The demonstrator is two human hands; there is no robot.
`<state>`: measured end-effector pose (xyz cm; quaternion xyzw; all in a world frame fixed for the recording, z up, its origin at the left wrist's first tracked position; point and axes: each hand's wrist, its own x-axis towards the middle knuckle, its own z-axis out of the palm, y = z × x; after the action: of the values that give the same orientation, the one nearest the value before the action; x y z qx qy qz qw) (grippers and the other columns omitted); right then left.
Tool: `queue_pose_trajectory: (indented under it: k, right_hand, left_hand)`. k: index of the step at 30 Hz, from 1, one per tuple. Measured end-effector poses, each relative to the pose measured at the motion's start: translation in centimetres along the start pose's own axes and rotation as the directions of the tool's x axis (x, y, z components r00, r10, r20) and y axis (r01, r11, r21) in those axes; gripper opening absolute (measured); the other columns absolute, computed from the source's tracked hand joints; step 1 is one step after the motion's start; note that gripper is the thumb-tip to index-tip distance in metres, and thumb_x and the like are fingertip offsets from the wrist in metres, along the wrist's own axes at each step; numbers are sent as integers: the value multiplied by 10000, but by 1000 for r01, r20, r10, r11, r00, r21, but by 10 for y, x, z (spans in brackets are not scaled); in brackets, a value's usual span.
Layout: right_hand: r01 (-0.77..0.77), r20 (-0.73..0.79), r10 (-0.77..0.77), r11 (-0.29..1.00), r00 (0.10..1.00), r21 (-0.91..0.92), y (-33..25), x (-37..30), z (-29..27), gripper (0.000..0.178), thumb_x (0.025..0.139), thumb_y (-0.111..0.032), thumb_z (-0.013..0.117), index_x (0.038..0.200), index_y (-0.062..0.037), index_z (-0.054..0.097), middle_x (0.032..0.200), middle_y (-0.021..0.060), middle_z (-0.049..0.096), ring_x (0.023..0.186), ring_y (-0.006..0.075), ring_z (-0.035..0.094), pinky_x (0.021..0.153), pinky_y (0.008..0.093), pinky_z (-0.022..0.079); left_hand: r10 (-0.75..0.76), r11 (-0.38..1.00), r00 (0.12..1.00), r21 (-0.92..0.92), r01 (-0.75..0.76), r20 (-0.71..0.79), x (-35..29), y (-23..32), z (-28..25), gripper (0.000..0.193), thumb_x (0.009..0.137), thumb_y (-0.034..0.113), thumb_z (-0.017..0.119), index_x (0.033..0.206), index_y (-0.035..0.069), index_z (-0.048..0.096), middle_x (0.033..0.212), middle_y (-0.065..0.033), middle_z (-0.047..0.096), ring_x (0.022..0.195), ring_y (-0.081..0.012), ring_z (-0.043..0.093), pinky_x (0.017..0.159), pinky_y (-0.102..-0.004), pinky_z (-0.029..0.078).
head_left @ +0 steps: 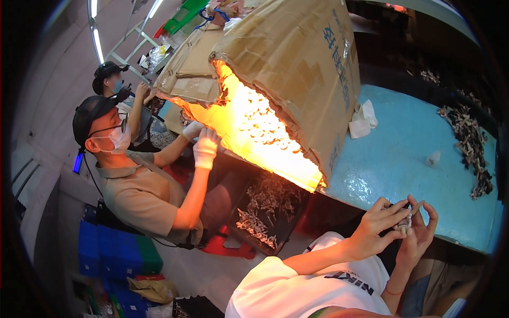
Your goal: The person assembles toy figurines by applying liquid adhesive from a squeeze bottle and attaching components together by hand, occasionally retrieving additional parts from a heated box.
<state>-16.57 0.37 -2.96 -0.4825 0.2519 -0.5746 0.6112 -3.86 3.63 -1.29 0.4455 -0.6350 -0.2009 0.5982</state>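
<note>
Above the near edge of a light blue table, my left hand (375,225) and my right hand (416,237) come together, fingers curled. Between their fingertips is a small dark and silvery piece (404,216). Fingers cover much of it, so its kind does not show. A red string circles my right wrist. Beyond my hands, a pile of small dark and silvery parts (466,146) lies along the table's right side. A small clear plastic bit (433,158) rests on the blue surface (382,159).
A big cardboard enclosure (297,47), brightly lit inside, stands left of the table. At its opening works a masked co-worker (143,185) in white gloves; another sits behind. Below is a black tray (273,212) of small parts. Crumpled white tissue (363,120) lies beside the cardboard.
</note>
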Motion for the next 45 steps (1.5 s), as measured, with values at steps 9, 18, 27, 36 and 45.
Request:
queue_pose_trajectory:
  k: [9, 18, 27, 36, 45]
  right_hand:
    - [-37, 29, 34, 994, 999, 106, -6, 7, 14, 522, 737, 61, 527, 1218, -15, 340, 1219, 262, 469, 1029, 222, 540, 854, 326, 483]
    - [-41, 49, 34, 988, 998, 146, -17, 5, 5, 486, 704, 124, 467, 1166, 12, 365, 1183, 190, 488, 984, 167, 512, 875, 332, 484]
    - [-18, 44, 12, 992, 999, 122, -14, 3, 4, 492, 713, 102, 524, 1169, -9, 375, 1177, 164, 501, 976, 165, 525, 875, 324, 486]
    - [83, 52, -75, 982, 996, -168, -35, 3, 0, 702, 699, 56, 654, 1300, -24, 301, 1243, 175, 492, 940, 187, 591, 794, 299, 521]
    - [310, 169, -266, 690, 949, -655, -44, 12, 1, 351, 628, -65, 747, 953, 4, 634, 722, 76, 626, 591, 140, 594, 529, 228, 474]
  left_hand:
    - [-1, 992, 999, 129, -5, 43, 8, -3, -11, 460, 604, 7, 722, 1051, -23, 618, 1102, -207, 592, 810, -289, 536, 698, -331, 486]
    - [-75, 994, 990, 86, 65, 121, 4, -5, -2, 447, 632, -29, 700, 1069, -45, 608, 1108, -217, 588, 872, -214, 533, 697, -277, 485]
    - [-87, 995, 990, 64, 80, 108, 0, -7, -1, 464, 645, 13, 718, 1090, -40, 599, 1100, -210, 594, 908, -204, 538, 707, -271, 485]
    - [-445, 601, 878, -668, 440, 177, 2, -4, -8, 436, 828, 298, 627, 1090, -47, 583, 1142, -198, 557, 888, -264, 562, 724, -309, 461]
    - [-390, -269, 716, -815, 513, 579, -4, -11, -12, 490, 900, 459, 422, 1204, 81, 487, 1203, -156, 499, 969, -260, 504, 716, -356, 378]
